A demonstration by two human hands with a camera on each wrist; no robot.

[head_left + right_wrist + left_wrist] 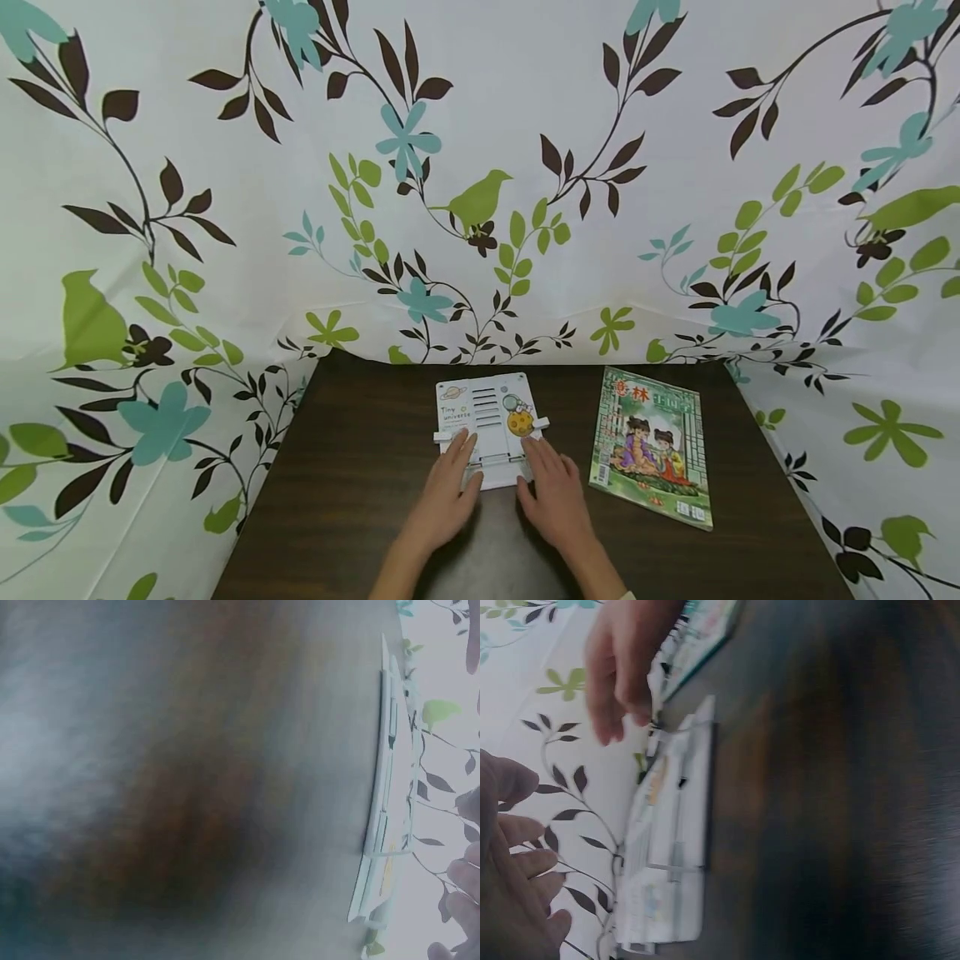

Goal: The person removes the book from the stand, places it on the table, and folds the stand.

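A flat white folding book stand [487, 421], printed with "Tiny universe", a planet and an astronaut, lies on the dark table. Slots run down its middle, and a small tab juts out at either side. My left hand [442, 500] is over its lower left corner, fingers loosely extended. Over the lower right corner is my right hand [557, 496], its fingers also relaxed. In the left wrist view both hands appear raised above the stand [667, 847], holding nothing. The right wrist view catches the stand's edge [382, 787] and some fingertips [465, 877].
A green illustrated magazine [652, 450] lies on the table to the right of the stand. Behind and around the dark wooden table [337, 467] hangs a white cloth [480, 275] patterned with leaves, birds and flowers.
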